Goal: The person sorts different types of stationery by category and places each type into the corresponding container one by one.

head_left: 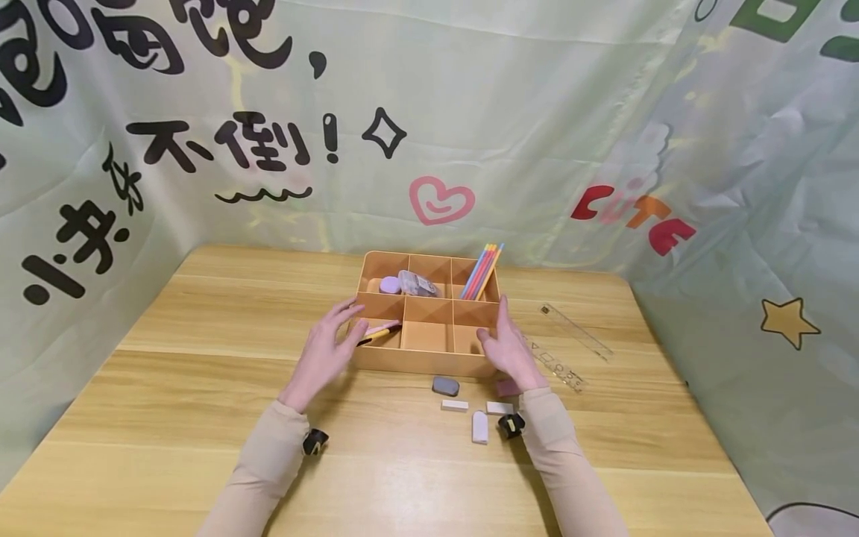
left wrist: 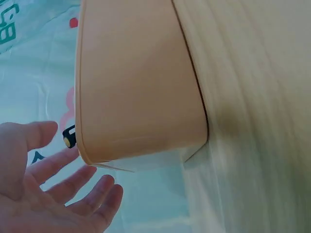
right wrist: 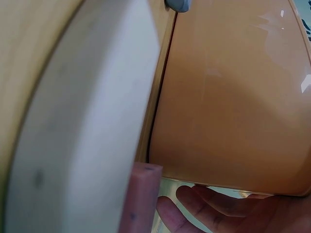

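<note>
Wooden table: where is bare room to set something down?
Bare: the table left of the left hand; its front middle, between left sleeve and small blocks; the front-middle compartment of the organizer. Crowded: before the organizer's right half; around the clear rulers.

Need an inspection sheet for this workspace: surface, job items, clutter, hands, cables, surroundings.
Surface: wood-grain table.
Job items: orange six-compartment organizer; pens front left, purple round item and clear packet at the rear, colored sticks upright rear right.
Clutter: gray block, white blocks and partly hidden pink block in front; clear rulers to the right.
Left hand: at the organizer's left side, fingers spread; contact unclear.
Right hand: at its right side, thumb over the front right compartment; grip unclear.
Cables: nothing seen.
Surroundings: printed fabric backdrop behind and at both sides.
</note>
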The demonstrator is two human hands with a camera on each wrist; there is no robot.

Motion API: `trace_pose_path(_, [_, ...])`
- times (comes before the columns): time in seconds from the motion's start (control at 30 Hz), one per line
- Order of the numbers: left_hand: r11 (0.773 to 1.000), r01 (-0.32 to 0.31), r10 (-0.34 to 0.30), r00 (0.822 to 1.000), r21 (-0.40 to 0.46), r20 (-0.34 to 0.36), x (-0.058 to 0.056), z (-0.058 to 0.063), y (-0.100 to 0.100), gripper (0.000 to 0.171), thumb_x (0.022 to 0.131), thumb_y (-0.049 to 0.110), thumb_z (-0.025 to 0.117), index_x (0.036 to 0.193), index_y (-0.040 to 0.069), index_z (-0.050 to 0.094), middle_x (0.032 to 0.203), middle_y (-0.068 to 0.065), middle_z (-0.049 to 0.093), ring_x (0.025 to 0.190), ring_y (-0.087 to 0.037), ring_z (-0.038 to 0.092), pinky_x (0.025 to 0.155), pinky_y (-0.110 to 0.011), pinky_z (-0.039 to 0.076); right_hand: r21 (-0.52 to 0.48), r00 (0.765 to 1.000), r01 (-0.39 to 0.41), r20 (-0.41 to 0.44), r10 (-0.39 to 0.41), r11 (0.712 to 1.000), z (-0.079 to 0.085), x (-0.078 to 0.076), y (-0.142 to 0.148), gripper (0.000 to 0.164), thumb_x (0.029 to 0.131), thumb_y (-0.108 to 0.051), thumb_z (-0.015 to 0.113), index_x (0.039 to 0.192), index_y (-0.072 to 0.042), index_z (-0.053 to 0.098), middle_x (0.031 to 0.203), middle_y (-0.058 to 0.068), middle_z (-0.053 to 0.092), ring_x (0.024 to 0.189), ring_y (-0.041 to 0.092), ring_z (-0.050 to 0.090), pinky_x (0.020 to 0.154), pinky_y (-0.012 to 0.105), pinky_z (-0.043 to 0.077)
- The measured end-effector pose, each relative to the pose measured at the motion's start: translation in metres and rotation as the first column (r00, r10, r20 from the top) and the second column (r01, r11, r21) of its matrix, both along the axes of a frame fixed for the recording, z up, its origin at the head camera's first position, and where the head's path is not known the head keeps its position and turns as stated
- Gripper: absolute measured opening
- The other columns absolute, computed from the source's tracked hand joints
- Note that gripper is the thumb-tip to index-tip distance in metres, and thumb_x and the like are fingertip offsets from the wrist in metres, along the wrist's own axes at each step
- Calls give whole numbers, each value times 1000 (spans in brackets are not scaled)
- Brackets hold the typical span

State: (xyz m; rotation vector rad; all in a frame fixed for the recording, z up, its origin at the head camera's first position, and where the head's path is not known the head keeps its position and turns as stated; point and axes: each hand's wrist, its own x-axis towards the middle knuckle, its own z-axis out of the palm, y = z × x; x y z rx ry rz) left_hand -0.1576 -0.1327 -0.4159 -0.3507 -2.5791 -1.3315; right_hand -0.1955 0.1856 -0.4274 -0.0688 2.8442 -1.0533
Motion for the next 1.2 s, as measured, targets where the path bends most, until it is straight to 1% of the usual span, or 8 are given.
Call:
trace_pose_path(0.1, [998,27,-29,999,52,41,-7,-3,-4,50,105,26,54,146,-2,48,161,-21,35,146,-44,37,118,-62,34,-1,1000,2,2,-2,1000,1,0,0,90,102,-27,49,159,-4,-17,166,29,13,151,47,24,126,54,20])
trace_pose_path(0.2, [993,53,-66,990,108,122,-16,-6,-7,57,108,28,48,155,1,34,166,-21,24,149,-44,32,118,-58,37,-4,1000,4,10,-4,1000,1,0,-1,89,103,-27,48,159,-5,-17,166,28,11,151,47,22,127,54,18])
trace_pose_path(0.37, [984,122,-148,964,127,223,-22,-9,-10,68,109,35,41,163,9,9,170,-17,5,155,-43,17,126,-57,20,-2,1000,4,24,-4,1000,0,1,-2,90,103,-29,49,159,-7,-18,167,27,10,152,46,22,127,53,17])
trace_pose_path(0.5, [981,175,-192,947,87,258,-22,-10,-6,83,103,46,52,163,26,-2,171,-2,-9,156,-42,7,122,-67,14,-1,1000,1,18,-1,1000,1,1,-1,90,103,-28,49,159,-6,-18,166,28,12,151,46,22,127,54,18])
trace_pose_path(0.6, [981,179,-191,944,70,271,-22,-11,-3,99,94,50,65,162,34,-5,170,5,-12,156,-43,6,119,-72,14,3,1000,1,12,-1,1000,1,1,-1,91,103,-28,49,159,-5,-18,166,28,13,151,47,24,126,54,19])
trace_pose_path(0.73, [984,162,-177,948,78,266,-22,-13,-1,111,88,46,75,162,29,-7,171,2,-12,158,-38,3,122,-69,11,6,1000,0,12,0,1000,2,1,0,91,103,-29,50,159,-5,-17,166,29,14,151,46,25,126,54,20])
trace_pose_path(0.97, [984,167,-177,956,62,235,-22,-16,1,110,91,44,73,162,27,-9,171,-1,-10,158,-36,3,125,-64,11,4,1000,0,24,0,1000,2,0,0,91,103,-29,50,159,-6,-18,165,29,14,150,47,25,126,55,20])
trace_pose_path(1.2, [983,181,-179,958,11,223,-22,-16,1,109,92,49,69,161,28,-12,171,0,-12,158,-38,5,124,-64,14,-21,999,-24,42,25,999,6,1,2,93,104,-31,50,158,-4,-21,166,28,6,152,46,20,127,54,17])
